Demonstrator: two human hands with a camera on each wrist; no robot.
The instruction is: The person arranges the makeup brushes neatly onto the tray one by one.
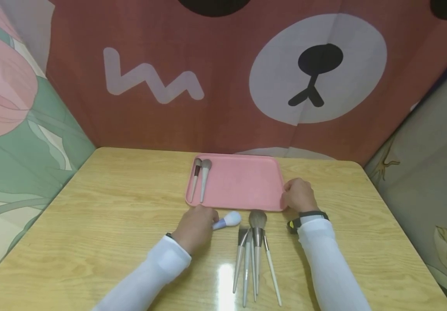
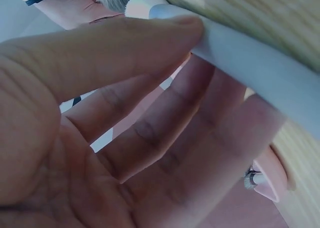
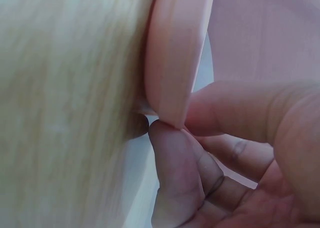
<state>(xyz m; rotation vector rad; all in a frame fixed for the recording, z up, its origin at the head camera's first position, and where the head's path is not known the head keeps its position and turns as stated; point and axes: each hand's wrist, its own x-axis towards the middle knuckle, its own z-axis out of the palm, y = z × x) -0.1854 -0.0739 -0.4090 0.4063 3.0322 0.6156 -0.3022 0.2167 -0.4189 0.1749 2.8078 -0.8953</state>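
Between thumb and fingers my left hand (image 1: 195, 228) pinches a makeup brush (image 1: 229, 219) with a whitish head and a blue-violet ferrule. In the left wrist view its pale handle (image 2: 260, 65) runs along the fingertips, close over the wood. My right hand (image 1: 300, 195) holds the right rim of a pink tray (image 1: 242, 183) near its front corner. The right wrist view has the thumb and a finger on either side of the tray's edge (image 3: 175, 52). Two brushes lie at the tray's left end: a dark-ferruled one (image 1: 195, 179) and a paler one (image 1: 205, 179).
Several more brushes lie in a loose bunch in front of the tray, among them a large fluffy brush (image 1: 258, 220), a flat dark-headed brush (image 1: 242, 242) and a thin brush (image 1: 271, 268). The wooden table (image 1: 110, 207) ends at a printed cloth backdrop (image 1: 149, 125).
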